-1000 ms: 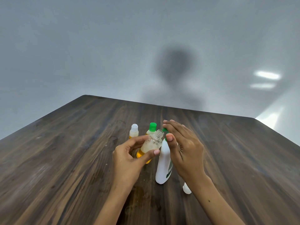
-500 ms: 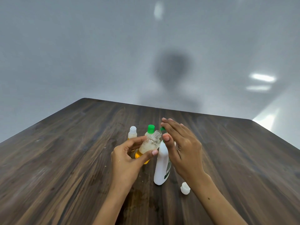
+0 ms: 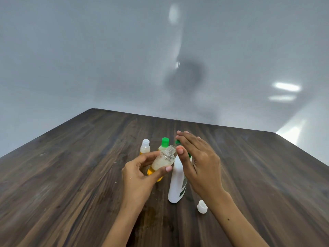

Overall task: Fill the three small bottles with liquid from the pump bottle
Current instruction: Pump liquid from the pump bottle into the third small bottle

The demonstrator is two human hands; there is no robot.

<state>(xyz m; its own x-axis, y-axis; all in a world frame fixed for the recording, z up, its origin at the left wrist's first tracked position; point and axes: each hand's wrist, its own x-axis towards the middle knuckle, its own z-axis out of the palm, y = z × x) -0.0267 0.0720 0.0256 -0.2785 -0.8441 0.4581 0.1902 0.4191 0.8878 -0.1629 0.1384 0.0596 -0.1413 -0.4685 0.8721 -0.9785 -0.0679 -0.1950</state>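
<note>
Amber liquid half-fills the uncapped small bottle (image 3: pixel 162 162) our left hand (image 3: pixel 140 177) grips, tilted toward the white pump bottle (image 3: pixel 177 182). Our right hand (image 3: pixel 199 163) presses the green pump head (image 3: pixel 178 142), fingers straight.

We see a dark wood-grain table (image 3: pixel 74 172) with a matt finish; a smooth, opaque white plastic pump bottle (image 3: pixel 176 184); a clear plastic small bottle (image 3: pixel 162 161) with a threaded neck; a translucent plastic cap (image 3: pixel 202 206); and a glossy grey wall (image 3: pixel 89 59).
</note>
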